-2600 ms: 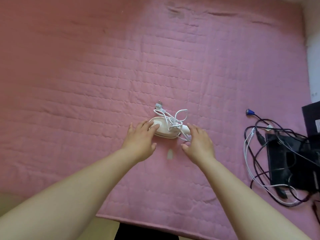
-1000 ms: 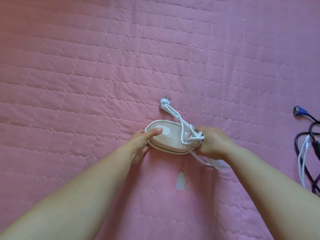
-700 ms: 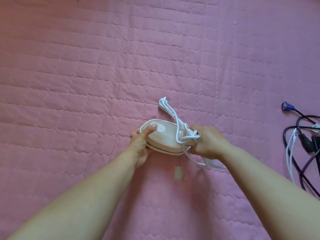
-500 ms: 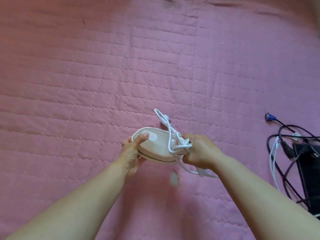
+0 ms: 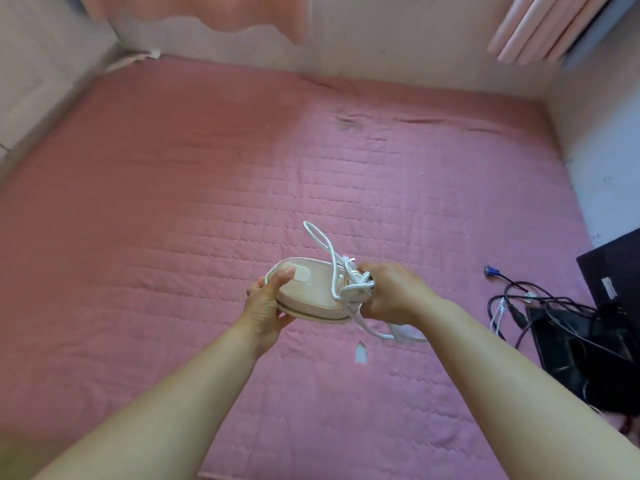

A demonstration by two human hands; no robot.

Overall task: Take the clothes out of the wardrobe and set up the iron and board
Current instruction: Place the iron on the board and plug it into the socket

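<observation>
Both hands have lifted the iron (image 5: 311,294) clear of the pink quilt (image 5: 173,202), where it lay a moment back, so fetching it looks done and freeing its cord likely comes next. Left hand (image 5: 265,306) curls round its rounded nose, thumb on top, while right hand (image 5: 391,294) grips the heel and the bunched cord (image 5: 332,261). Smooth cream plastic, an oval shell; the white cord is braided and loops loosely, and the quilt is soft, stitched in small blocks.
</observation>
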